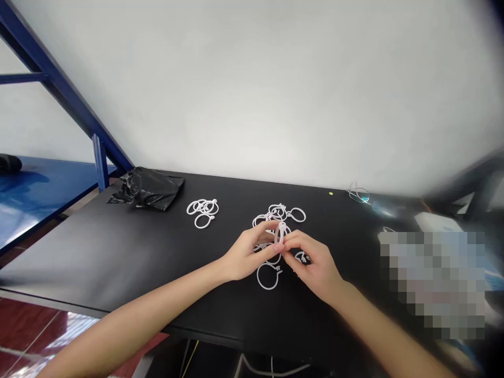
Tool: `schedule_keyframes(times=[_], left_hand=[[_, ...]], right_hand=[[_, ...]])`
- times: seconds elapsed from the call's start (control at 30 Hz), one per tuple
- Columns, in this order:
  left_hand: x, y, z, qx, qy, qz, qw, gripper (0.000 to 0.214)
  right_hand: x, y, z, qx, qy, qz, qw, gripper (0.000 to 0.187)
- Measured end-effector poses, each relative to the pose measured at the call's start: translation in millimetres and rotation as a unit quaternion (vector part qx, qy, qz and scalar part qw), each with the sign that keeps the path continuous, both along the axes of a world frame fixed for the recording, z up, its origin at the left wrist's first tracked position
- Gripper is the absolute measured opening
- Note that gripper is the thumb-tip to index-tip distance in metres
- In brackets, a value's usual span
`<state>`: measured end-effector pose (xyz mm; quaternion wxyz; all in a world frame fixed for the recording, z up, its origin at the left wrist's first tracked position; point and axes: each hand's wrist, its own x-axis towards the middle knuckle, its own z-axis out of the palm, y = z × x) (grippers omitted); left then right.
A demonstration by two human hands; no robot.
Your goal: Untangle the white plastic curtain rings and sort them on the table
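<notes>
My left hand (248, 254) and my right hand (313, 265) meet over the middle of a black table (118, 252). Both pinch one white plastic ring (280, 233) between fingertips, held upright just above the surface. Under and behind my hands lies a loose pile of white rings (281, 214). One single ring (269, 276) rests on the table just in front of my left fingers. A second, smaller cluster of white rings (203, 209) lies further left, apart from both hands.
A crumpled black plastic bag (146, 189) sits at the table's back left. A clear ring-like item (358, 195) lies at the back right by the white wall. A blue metal frame (63, 89) and blue shelf stand at left. Cables hang under the front edge.
</notes>
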<state>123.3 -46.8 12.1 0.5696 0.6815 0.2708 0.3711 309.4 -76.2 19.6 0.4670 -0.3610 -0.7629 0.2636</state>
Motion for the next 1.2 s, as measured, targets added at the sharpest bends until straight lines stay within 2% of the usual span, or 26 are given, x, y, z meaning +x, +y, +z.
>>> schedule_keyframes(times=[0.13,0.3,0.4,0.53,0.77,1.03,1.13,1.2], left_hand=[[-0.6,-3.1,5.8,0.032,0.031,0.014,0.999,0.04],[-6.5,-3.6,9.3,0.144,0.094,0.032,0.985,0.036],[-9.8,-3.6,8.3,0.18,0.104,0.032,0.978,0.038],[-14.6,-3.2,10.4,0.183,0.106,0.021,0.977,0.036],[-21.6,-3.0,18.4,0.187,0.109,0.009,0.976,0.035],[-20.1,-6.1,19.6,0.203,0.127,-0.012,0.971,0.03],[-21.5,-3.1,20.1,0.26,0.15,-0.006,0.954,0.032],[-27.6,5.2,20.0,0.331,0.198,0.036,0.922,0.035]], right_hand=[[-3.5,-3.0,-2.2,0.032,-0.018,-0.004,0.999,0.013],[7.9,-3.1,-0.3,-0.008,0.038,-0.024,0.999,0.017],[13.2,-4.4,2.5,-0.036,0.054,-0.051,0.997,0.019],[10.9,-7.6,1.8,-0.048,0.01,-0.052,0.997,0.016],[-1.0,-16.0,-6.5,-0.093,0.069,-0.056,0.992,0.026],[0.7,-17.9,-6.5,-0.08,0.081,-0.033,0.993,0.023],[2.4,-14.1,-5.3,-0.073,0.06,-0.036,0.995,0.023],[5.4,-7.6,-4.5,-0.073,0.033,-0.056,0.995,0.022]])
